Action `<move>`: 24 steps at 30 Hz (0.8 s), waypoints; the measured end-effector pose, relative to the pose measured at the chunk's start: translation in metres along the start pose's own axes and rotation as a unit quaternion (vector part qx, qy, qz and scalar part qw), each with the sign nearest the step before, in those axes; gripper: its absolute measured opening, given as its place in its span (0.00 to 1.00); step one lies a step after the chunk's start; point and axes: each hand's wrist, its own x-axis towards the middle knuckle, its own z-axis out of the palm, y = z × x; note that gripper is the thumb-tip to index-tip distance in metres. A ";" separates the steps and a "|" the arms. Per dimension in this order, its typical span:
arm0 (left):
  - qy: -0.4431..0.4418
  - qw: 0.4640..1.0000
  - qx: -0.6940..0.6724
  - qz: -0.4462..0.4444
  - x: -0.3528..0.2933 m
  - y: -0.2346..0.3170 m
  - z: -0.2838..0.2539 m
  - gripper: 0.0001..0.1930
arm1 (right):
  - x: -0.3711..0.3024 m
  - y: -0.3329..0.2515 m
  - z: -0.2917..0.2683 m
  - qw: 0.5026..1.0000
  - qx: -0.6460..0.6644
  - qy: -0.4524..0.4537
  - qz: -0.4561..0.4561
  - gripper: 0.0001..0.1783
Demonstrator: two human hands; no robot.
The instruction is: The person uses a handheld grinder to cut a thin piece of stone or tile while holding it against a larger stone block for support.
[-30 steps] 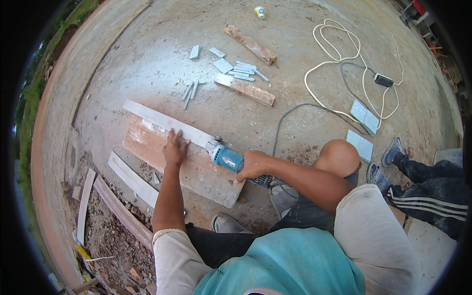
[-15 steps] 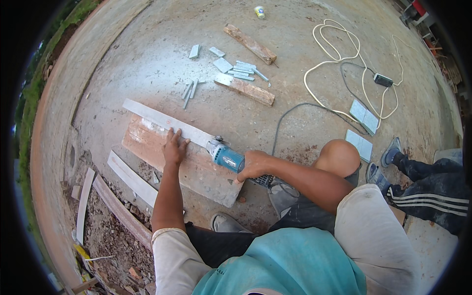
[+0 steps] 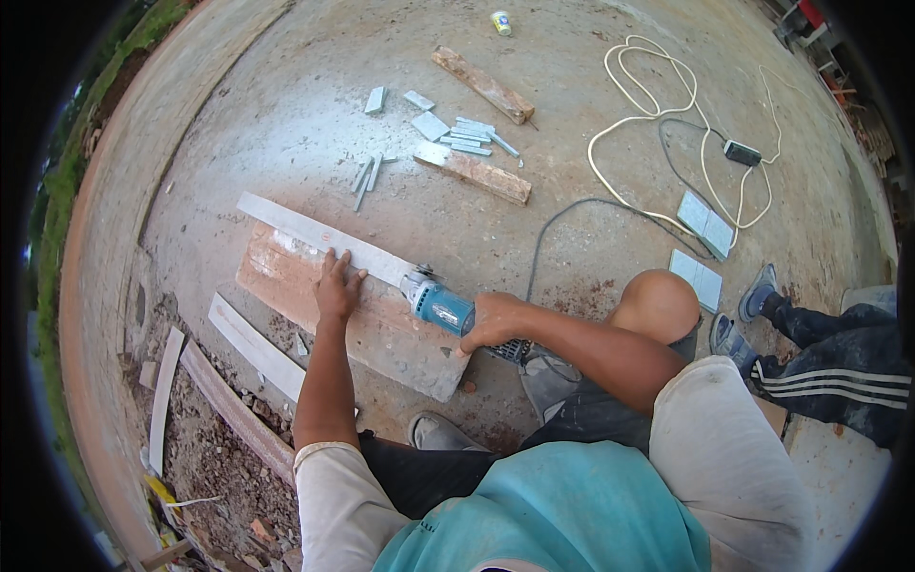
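Blue angle grinder [image 3: 443, 310] is gripped at its rear by the right hand [image 3: 491, 322]; fingers are wrapped round the body, undersides hidden, so exact fingertip placement cannot be told. Its metal head [image 3: 417, 279] is placed at the right end of a pale strip [image 3: 305, 227]; blade contact cannot be made out. The strip is laid along the far edge of a reddish slab [image 3: 400, 348]. It is pressed by the left hand [image 3: 335, 288], fingers spread, tips at the near edge, nothing pinched.

Another pale strip [image 3: 255, 348] is set on the near-left side of the slab; a brownish curved strip [image 3: 233, 405] and a narrow white strip [image 3: 164, 400] are seen farther left, by rubble [image 3: 210, 458]. Beyond the slab, small grey-blue pieces [image 3: 431, 126] are scattered near two brown bars [image 3: 483, 84]. A small tub [image 3: 502, 24] is seen farther off. At right, light-blue tiles [image 3: 705, 225], a looped cream cable [image 3: 599, 153] and a black box [image 3: 742, 153] are left on the concrete; another person's legs [image 3: 829, 377] are partly shown.
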 end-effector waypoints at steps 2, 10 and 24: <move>-0.003 1.000 -0.005 -0.002 0.000 0.000 0.000 0.30 | 0.000 -0.001 -0.001 1.000 0.001 -0.010 0.011 0.43; 0.010 1.000 -0.010 0.003 0.001 -0.005 0.003 0.30 | -0.003 -0.001 -0.001 1.000 0.000 -0.004 0.005 0.43; 0.002 1.000 0.001 0.002 0.000 0.002 -0.001 0.29 | -0.003 0.004 0.002 1.000 0.008 0.001 0.000 0.43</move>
